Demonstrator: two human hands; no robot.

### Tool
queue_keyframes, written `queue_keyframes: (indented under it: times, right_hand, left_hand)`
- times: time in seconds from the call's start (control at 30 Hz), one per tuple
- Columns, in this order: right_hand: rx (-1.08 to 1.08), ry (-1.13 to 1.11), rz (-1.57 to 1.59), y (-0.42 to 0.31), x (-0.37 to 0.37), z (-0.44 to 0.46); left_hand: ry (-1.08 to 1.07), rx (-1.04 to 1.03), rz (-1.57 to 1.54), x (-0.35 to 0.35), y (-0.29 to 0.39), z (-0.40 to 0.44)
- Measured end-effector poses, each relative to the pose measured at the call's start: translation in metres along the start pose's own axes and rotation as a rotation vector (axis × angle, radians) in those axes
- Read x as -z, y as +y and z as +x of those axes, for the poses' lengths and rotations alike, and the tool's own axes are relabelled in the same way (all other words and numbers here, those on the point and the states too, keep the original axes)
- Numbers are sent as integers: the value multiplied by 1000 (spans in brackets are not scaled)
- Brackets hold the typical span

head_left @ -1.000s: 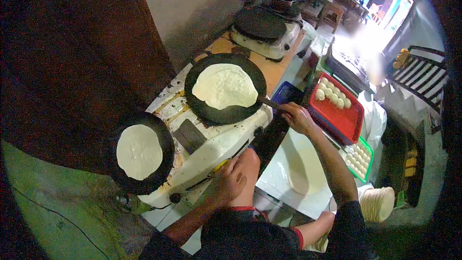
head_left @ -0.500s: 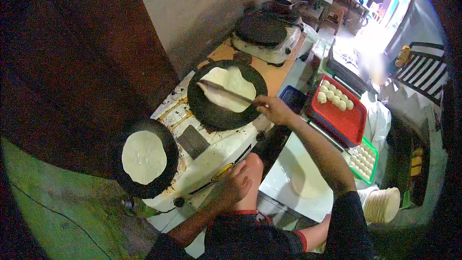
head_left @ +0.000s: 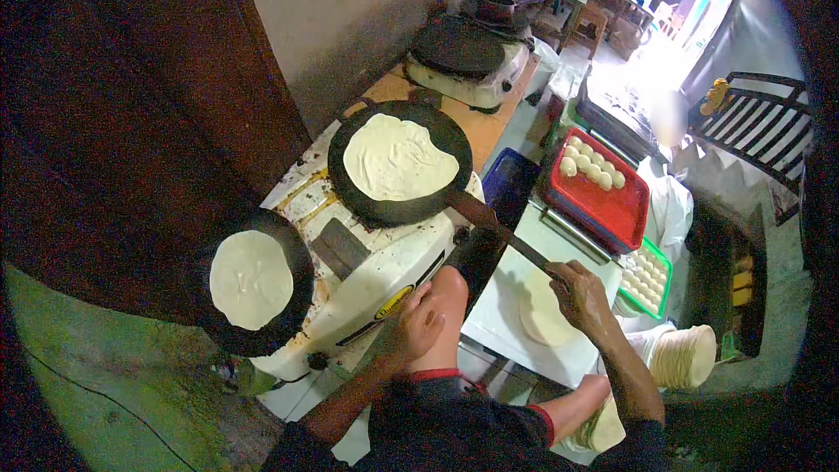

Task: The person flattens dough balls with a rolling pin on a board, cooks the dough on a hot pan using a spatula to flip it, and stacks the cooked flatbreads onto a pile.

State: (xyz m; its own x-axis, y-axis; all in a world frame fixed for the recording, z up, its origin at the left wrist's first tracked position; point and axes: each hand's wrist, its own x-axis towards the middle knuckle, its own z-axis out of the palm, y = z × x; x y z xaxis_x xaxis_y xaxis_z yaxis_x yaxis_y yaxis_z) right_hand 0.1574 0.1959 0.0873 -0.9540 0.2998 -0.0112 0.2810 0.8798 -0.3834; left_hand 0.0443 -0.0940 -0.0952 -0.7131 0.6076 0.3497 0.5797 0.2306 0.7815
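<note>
My right hand (head_left: pixel 578 293) is closed around the end of a long dark flat spatula (head_left: pixel 498 229). The spatula's far end reaches the rim of the upper black pan (head_left: pixel 400 211). In that pan lies a pale, wrinkled flatbread (head_left: pixel 398 157). A second round flatbread (head_left: pixel 252 280) lies flat in the left black pan (head_left: pixel 299 249). Both pans sit on a white stove (head_left: pixel 384 284). My left hand (head_left: pixel 421 328) rests by my knee at the stove's front, fingers apart and holding nothing. Below my right hand, a thin dough round (head_left: pixel 546 310) lies on a white board (head_left: pixel 507 332).
A red tray (head_left: pixel 625 210) holds several dough balls, and a green tray (head_left: pixel 655 297) holds more. Stacked flatbreads (head_left: pixel 686 357) stand at the right. Behind is another stove (head_left: pixel 476 87) with a flat black pan (head_left: pixel 456 44). A blue tray (head_left: pixel 509 177) lies beside the upper pan.
The spatula has come off the flatbread to the pan's near rim. My right hand has moved down and right with it. The upper flatbread, folded at one edge before, lies spread out.
</note>
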Motion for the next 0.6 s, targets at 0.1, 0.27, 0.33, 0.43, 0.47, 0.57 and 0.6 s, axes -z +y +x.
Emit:
queue_keyframes:
  times: [0.1, 0.27, 0.33, 0.43, 0.47, 0.57, 0.6]
  right_hand:
    - [46, 48, 5, -9, -26, 32]
    - [147, 140, 160, -57, -129, 171]
    - [195, 219, 243, -61, -154, 202]
    - [235, 351, 375, -42, -146, 184]
    - [237, 398, 408, -28, -136, 164]
    - [38, 424, 458, 20, -59, 62]
    - [-24, 494, 456, 41, -41, 21]
  left_hand:
    - [-111, 87, -116, -11, 0, 9]
    - [-98, 35, 171, -84, -32, 12]
    - [-110, -90, -169, -31, 27, 22]
    - [-72, -192, -59, -7, 66, 39]
    - [-120, -160, -56, -11, 64, 34]
    - [-280, -95, -60, -22, 59, 25]
    - [-339, -74, -66, -22, 59, 24]
